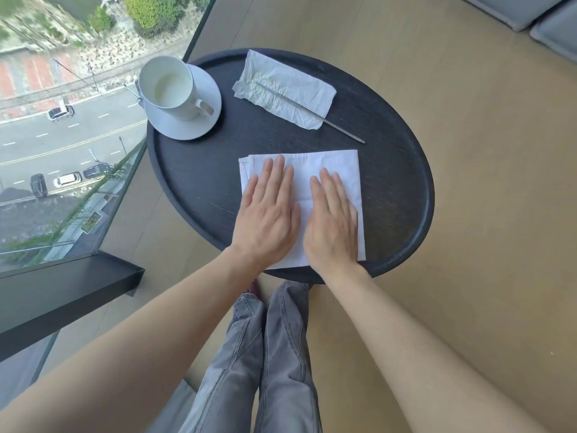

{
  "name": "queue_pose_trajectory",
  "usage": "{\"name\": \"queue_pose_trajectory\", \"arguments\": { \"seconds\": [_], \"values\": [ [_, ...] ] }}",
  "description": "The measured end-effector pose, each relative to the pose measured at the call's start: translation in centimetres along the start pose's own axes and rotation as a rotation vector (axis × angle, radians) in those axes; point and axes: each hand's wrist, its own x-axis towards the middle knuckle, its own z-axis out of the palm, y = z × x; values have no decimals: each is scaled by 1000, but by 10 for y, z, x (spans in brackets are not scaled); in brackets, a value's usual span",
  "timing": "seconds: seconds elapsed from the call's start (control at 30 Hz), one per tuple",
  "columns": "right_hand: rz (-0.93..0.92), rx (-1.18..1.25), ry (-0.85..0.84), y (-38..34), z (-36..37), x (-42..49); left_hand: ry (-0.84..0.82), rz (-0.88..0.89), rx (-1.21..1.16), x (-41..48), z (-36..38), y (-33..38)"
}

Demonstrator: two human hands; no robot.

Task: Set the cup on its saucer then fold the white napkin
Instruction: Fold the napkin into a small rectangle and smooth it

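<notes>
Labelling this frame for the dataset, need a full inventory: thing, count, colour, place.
table: 1, black, round, centre of view
saucer: 1, white, far left of the table
cup: 1, white, standing on the saucer, handle towards the near right
white napkin: 1, white, folded, flat on the near part of the table
crumpled wrapper: 1, white, far side of the table
metal stick: 1, silver, lying across the crumpled wrapper
cushions: 2 partly in view, grey, top right
left hand: 1, flat on the white napkin
right hand: 1, flat on the white napkin
legs: 2, grey jeans, bottom centre
</notes>
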Motion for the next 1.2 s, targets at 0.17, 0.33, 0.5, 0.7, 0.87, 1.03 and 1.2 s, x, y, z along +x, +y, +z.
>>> {"name": "queue_pose_trajectory", "arguments": {
  "seconds": [0.17, 0.33, 0.5, 0.7, 0.87, 1.03, 1.2],
  "values": [
    [-207, -290, -142, 33, 11, 8, -87, 4, 133, -6, 20, -9],
    [-87, -361, -124, 54, 4, 12, -104, -15, 164, -5, 17, -13],
    [-55, -371, -126, 51, -13, 18, -127, -29, 152, 2, -1, -11],
    [-197, -358, -39, 44, -47, 79, 27, -29, 77, 44, -26, -12],
    [-269, -503, -186, 41, -57, 105, -66, 107, 33, 74, -30, -7],
    [-273, -528, -227, 42, -65, 112, -148, 255, 117, 86, -29, -6],
    [-302, -270, -295, 55, -79, 108, -198, 267, 176, 97, -34, -8]
  ]
}}
